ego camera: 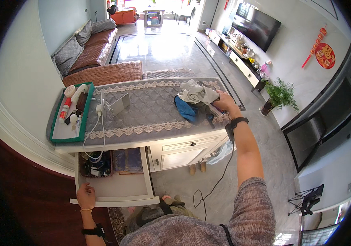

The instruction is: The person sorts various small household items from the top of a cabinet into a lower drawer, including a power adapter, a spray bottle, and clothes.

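Observation:
My right hand (223,101) reaches to the far right end of the cabinet top, at the edge of a heap of cloth; its fingertips are partly hidden. The heap has a light grey cloth (195,92) above a blue cloth (186,109), with a small box-like item (217,110) beside my hand. My left hand (86,195) rests at the front left corner of the pulled-out white drawer (117,202). Inside the drawer, a dark basket (111,172) holds small items, next to a flat blue plastic package (128,160).
A green tray (53,135) of bottles and small items stands on the left of the quilted grey cover (150,107). Near it are a phone (120,105) and a white charger (99,109) with cables. A black cable (213,187) hangs from my right wrist to the floor.

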`<action>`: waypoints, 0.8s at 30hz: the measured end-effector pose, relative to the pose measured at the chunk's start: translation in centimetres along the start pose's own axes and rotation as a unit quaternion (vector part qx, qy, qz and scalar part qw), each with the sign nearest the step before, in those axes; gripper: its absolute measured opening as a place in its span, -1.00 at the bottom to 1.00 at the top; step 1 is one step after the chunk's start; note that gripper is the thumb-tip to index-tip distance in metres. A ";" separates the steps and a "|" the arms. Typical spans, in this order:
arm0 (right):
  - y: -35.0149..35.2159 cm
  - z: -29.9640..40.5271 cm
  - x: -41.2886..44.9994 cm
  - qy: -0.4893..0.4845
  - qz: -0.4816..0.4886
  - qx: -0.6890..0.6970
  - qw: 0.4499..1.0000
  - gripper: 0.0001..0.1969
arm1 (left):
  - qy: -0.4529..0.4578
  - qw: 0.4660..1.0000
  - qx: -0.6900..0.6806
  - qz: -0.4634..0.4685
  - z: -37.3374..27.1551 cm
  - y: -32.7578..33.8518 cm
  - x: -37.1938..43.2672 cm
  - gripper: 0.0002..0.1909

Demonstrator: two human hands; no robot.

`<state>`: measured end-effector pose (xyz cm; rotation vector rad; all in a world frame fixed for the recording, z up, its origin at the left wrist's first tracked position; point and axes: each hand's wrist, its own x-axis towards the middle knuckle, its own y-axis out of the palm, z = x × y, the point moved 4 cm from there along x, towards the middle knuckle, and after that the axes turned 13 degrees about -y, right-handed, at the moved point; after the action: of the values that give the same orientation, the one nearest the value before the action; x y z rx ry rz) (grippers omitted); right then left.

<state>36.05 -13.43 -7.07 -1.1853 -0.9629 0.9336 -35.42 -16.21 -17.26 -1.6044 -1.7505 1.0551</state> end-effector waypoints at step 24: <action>-15.6 4.9 -10.2 -0.086 -0.200 0.297 0.930 -0.64 | 0.024 0.997 0.059 0.047 -1.4 -0.2 0.0 -0.77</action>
<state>29.37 -23.65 7.80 -0.3784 -0.9215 0.9133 -34.39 -15.93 -16.38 -1.6393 -1.5652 1.1325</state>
